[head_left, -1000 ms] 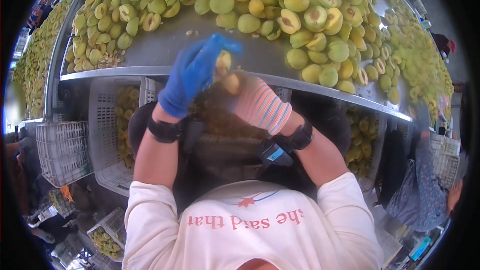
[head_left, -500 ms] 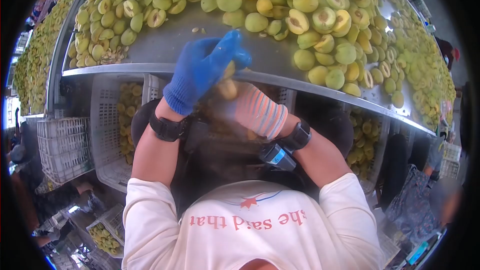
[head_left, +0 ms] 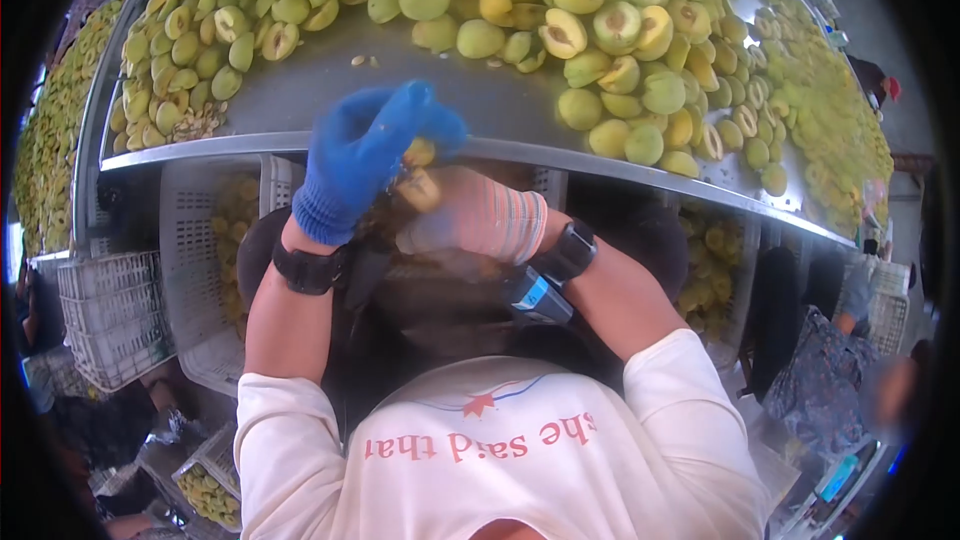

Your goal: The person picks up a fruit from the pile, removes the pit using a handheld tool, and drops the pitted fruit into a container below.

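My left hand (head_left: 375, 150), in a blue glove, is closed around a piece of yellow-green fruit (head_left: 418, 152) just in front of the table's metal edge (head_left: 510, 148). Below it, a cut fruit half (head_left: 420, 190) shows between the two hands. My right hand (head_left: 465, 215), in a striped light glove, is beside that half, with its fingers curled and blurred; what it grips cannot be made out. Many whole and halved green fruits (head_left: 480, 38) lie heaped on the table beyond my hands.
A white crate (head_left: 195, 270) with fruit halves stands at the left under the table edge, and more fruit (head_left: 708, 270) sits in a crate at the right. Stacked crates (head_left: 112, 315) are at far left. A person in patterned clothing (head_left: 820, 380) is at the right.
The whole view has shifted, with the table and fruit now further left. My blue-gloved hand has come a little lower, and the cut half shows more clearly between my hands.
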